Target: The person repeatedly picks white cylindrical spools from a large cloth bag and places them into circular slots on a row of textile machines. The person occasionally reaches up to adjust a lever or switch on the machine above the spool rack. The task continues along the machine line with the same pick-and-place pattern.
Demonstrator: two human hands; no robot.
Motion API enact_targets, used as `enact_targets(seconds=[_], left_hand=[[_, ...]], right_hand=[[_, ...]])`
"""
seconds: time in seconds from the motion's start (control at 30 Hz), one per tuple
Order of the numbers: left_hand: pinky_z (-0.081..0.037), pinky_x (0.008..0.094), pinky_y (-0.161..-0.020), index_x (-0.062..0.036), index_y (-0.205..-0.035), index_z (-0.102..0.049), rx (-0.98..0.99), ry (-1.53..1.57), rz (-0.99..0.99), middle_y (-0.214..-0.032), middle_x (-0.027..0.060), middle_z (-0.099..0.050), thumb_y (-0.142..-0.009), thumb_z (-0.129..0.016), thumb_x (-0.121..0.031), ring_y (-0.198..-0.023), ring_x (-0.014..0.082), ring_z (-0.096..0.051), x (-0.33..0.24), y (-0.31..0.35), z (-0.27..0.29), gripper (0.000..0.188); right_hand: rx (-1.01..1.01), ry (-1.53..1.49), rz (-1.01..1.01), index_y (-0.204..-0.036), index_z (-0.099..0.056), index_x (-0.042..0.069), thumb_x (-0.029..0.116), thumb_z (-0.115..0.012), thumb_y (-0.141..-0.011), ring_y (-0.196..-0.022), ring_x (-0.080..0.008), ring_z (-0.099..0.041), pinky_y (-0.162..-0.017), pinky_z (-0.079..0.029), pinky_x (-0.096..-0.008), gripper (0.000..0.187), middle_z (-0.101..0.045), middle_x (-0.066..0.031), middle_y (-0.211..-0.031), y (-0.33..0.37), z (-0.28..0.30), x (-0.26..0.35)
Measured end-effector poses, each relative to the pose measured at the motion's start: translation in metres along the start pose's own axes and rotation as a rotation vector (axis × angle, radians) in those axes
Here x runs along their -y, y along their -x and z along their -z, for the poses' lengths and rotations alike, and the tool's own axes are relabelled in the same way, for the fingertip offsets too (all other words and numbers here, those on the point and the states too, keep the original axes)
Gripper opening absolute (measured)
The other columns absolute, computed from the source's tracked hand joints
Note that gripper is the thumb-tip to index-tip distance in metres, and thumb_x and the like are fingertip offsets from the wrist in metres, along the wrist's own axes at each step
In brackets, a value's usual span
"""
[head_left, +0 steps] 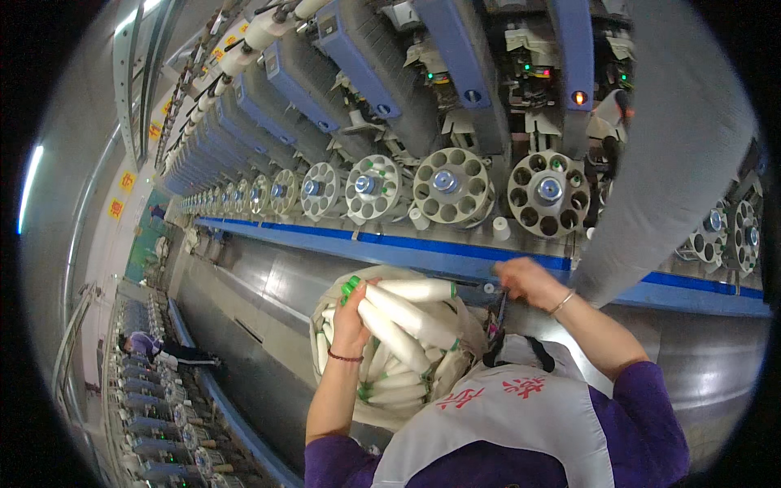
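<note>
My left hand (353, 322) is closed round the green-tipped ends of a few long white yarn bobbins (397, 327). They fan out to the right above a pale cloth sack (376, 416) that is full of similar bobbins (396, 389). My right hand (532, 282) is at the machine's blue rail (455, 259), to the right of the sack. Motion smears its fingers, so I cannot tell whether they grip anything. Just beyond the rail stand round bobbin magazines with ringed holes; the closest to my right hand is a grey magazine (550, 195).
Winding units with blue housings (358, 61) run away to the left. A wide grey slanted duct (671, 138) blocks the right side. Small white cones (501, 228) sit on the machine ledge. Across the aisle floor (244, 301), another person (150, 348) is beside a second machine row.
</note>
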State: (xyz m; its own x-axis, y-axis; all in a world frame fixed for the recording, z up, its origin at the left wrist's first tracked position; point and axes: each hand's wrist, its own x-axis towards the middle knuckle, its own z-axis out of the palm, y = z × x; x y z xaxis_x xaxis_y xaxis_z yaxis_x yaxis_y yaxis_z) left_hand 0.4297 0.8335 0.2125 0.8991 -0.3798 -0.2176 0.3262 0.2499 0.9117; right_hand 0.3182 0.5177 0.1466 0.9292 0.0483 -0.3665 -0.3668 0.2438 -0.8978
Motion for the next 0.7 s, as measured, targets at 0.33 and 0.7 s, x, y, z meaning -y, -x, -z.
enact_targets(seconds=[0.33,0.7], left_hand=[[-0.045,0.0399,-0.094,-0.0053,-0.108,-0.056,-0.209,0.343,-0.085,-0.107,0.0097,-0.06,-0.098,-0.048,-0.029,-0.103,0.025,-0.057,0.008,-0.022,-0.014,0.027],[-0.043,0.0437,-0.096,-0.0065,-0.113,-0.053,-0.464,0.214,-0.17,-0.108,0.0088,-0.057,-0.098,-0.05,-0.031,-0.11,0.0271,-0.053,0.035,-0.04,-0.037,0.029]], right_hand=[[0.405,-0.205,-0.06,-0.115,-0.062,-0.001,0.015,-0.06,-0.09,-0.063,-0.0073,-0.044,-0.052,-0.038,-0.0206,0.03,-0.053,-0.0002,-0.083,-0.033,-0.037,-0.006],[-0.122,0.727,1.075,-0.086,-0.068,0.004,0.015,-0.065,-0.084,-0.064,-0.0262,-0.056,-0.06,-0.045,-0.0384,0.012,-0.06,-0.0087,-0.071,-0.059,-0.004,0.003]])
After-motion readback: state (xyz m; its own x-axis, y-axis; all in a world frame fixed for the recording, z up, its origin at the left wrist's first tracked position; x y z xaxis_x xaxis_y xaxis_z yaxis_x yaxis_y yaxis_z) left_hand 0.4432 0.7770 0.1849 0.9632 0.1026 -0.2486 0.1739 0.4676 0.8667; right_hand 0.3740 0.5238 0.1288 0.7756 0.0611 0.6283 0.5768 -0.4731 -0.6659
